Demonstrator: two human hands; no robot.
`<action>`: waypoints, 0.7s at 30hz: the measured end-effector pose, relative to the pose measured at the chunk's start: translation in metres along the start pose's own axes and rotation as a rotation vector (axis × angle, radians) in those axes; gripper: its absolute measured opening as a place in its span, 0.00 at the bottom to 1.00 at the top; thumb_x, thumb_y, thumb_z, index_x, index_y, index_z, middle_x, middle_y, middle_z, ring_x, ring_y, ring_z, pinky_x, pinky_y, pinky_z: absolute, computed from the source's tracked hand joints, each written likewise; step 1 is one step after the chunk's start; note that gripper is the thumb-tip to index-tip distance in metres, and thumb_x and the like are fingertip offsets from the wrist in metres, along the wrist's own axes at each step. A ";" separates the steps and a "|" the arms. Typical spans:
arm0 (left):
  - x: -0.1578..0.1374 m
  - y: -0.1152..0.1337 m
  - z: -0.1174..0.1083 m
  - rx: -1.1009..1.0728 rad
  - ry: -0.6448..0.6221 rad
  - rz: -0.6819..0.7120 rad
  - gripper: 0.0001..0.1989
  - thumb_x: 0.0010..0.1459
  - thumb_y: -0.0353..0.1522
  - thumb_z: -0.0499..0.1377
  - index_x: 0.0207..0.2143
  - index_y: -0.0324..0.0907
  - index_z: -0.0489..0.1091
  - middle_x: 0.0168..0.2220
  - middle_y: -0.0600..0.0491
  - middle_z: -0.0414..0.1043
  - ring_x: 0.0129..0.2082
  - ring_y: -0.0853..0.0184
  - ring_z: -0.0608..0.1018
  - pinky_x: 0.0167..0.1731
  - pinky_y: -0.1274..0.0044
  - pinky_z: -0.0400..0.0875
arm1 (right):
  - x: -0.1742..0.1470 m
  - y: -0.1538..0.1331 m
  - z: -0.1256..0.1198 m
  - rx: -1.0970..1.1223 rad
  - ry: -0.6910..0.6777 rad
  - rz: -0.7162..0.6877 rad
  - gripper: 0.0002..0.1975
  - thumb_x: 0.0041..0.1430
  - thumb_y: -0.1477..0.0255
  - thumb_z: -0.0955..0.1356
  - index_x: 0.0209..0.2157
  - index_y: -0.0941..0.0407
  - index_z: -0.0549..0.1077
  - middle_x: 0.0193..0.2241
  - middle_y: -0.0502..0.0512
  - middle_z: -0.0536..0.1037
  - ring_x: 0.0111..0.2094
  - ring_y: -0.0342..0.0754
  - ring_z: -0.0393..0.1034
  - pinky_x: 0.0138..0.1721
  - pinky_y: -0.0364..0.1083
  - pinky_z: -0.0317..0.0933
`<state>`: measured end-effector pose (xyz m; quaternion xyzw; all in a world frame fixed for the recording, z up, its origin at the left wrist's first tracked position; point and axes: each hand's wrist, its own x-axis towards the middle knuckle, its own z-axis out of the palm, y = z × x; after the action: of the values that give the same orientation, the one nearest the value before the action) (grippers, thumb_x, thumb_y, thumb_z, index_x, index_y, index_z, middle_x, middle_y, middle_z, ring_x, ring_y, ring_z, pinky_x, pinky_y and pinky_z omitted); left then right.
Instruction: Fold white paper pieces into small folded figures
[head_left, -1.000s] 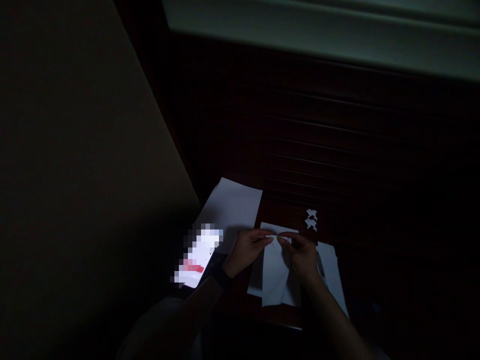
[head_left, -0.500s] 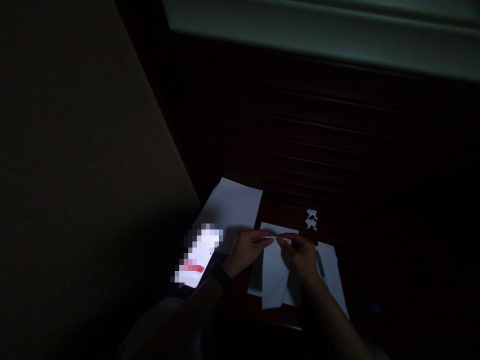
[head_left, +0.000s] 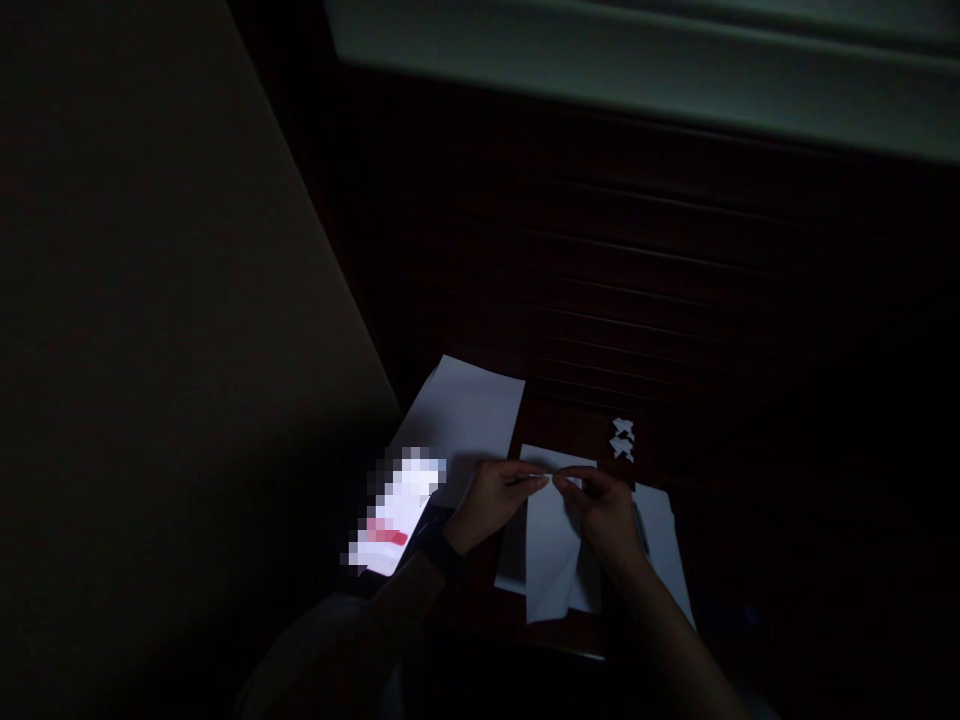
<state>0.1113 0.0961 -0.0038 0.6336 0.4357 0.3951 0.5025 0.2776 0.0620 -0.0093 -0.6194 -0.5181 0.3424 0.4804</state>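
Note:
A white sheet of paper [head_left: 553, 560] hangs down from between my two hands, its lower corner slightly bent. My left hand [head_left: 495, 498] pinches its top edge on the left, thumb against fingers, with a dark band on the wrist. Close beside it, my right hand [head_left: 606, 510] pinches the same top edge on the right. The fingertips of both hands nearly meet. Behind the held sheet lies another white paper [head_left: 511, 568] on the dark wooden table, partly covered by it.
To the left lies a large blank sheet [head_left: 480, 410], with a lit phone [head_left: 397, 515] near its lower corner. Small folded white paper pieces [head_left: 622, 440] lie at the back right. A pen [head_left: 641, 528] rests by another white sheet [head_left: 666, 540] beside my right forearm.
The held sheet's lower end has shifted slightly down and to the right. The top edge between my fingers looks thinner. Both hands stay almost in place.

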 end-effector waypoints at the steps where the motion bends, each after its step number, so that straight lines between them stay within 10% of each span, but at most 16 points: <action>1: 0.000 0.000 0.000 0.003 -0.004 0.005 0.10 0.51 0.36 0.59 0.33 0.41 0.76 0.33 0.51 0.78 0.34 0.64 0.78 0.34 0.77 0.71 | 0.000 0.001 0.000 0.000 0.003 -0.004 0.13 0.48 0.62 0.69 0.30 0.56 0.77 0.14 0.45 0.60 0.17 0.40 0.49 0.17 0.40 0.43; 21: 0.001 -0.003 -0.004 -0.014 -0.107 0.035 0.10 0.53 0.35 0.58 0.34 0.38 0.75 0.34 0.49 0.77 0.35 0.64 0.77 0.36 0.76 0.71 | 0.003 0.001 -0.006 0.074 -0.193 0.012 0.14 0.46 0.66 0.72 0.36 0.55 0.77 0.32 0.55 0.79 0.34 0.53 0.73 0.36 0.48 0.65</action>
<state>0.1078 0.0988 -0.0056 0.6580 0.3942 0.3722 0.5226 0.2845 0.0632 -0.0085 -0.5684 -0.5451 0.4221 0.4490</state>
